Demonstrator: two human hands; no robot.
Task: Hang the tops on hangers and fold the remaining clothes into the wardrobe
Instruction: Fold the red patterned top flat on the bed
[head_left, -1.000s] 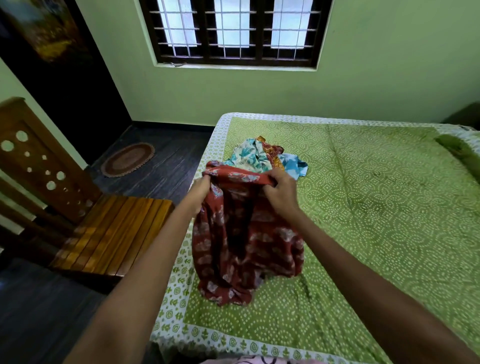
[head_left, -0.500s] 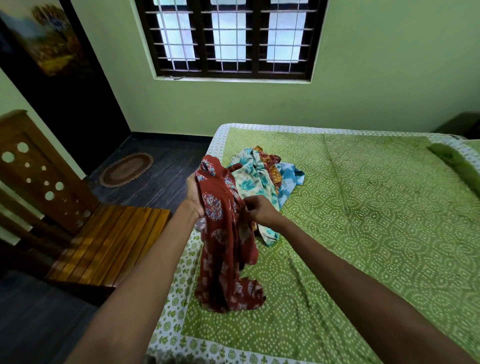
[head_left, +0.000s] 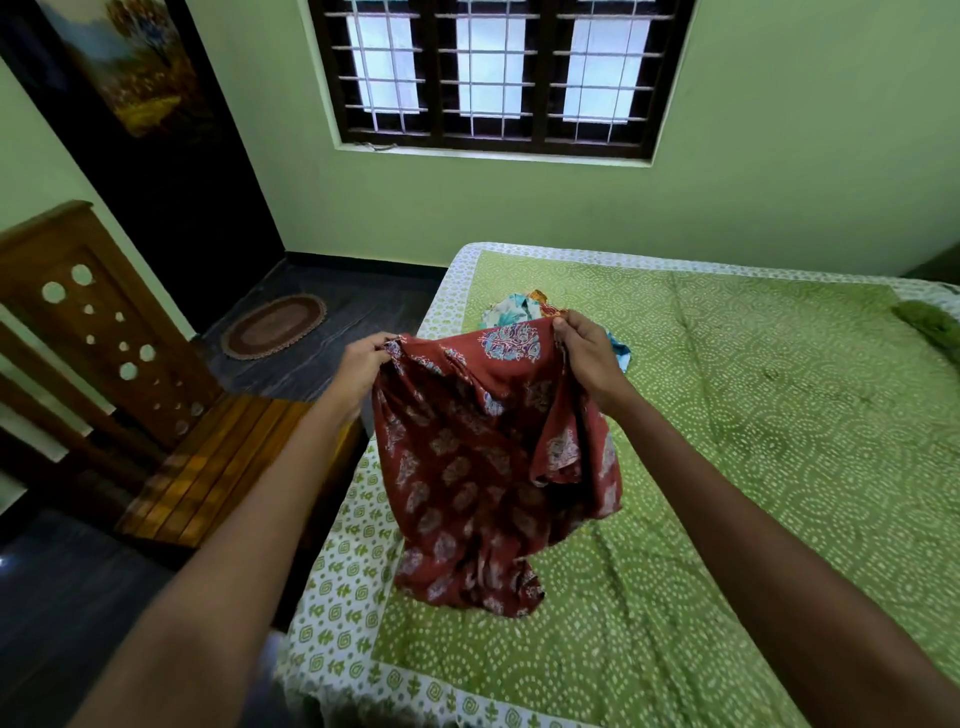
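A rust-red printed garment (head_left: 467, 467) hangs spread between my two hands above the bed (head_left: 753, 467), its lower end bunched on the green cover. My left hand (head_left: 361, 364) pinches its upper left corner. My right hand (head_left: 584, 351) grips the upper right edge. Behind the garment lies a small pile of other clothes (head_left: 511, 309), turquoise, orange and blue, mostly hidden by the red fabric and my right hand. No hanger or wardrobe is in view.
A wooden slatted bench (head_left: 208, 462) with a carved back stands left of the bed. An oval mat (head_left: 275, 325) lies on the dark floor by a dark doorway. A barred window (head_left: 498, 78) is in the far wall. A green pillow (head_left: 930, 322) lies at the far right.
The red garment was bunched in my left hand half a second ago. Both hands have since moved apart and spread its top edge wide, hiding more of the pile behind.
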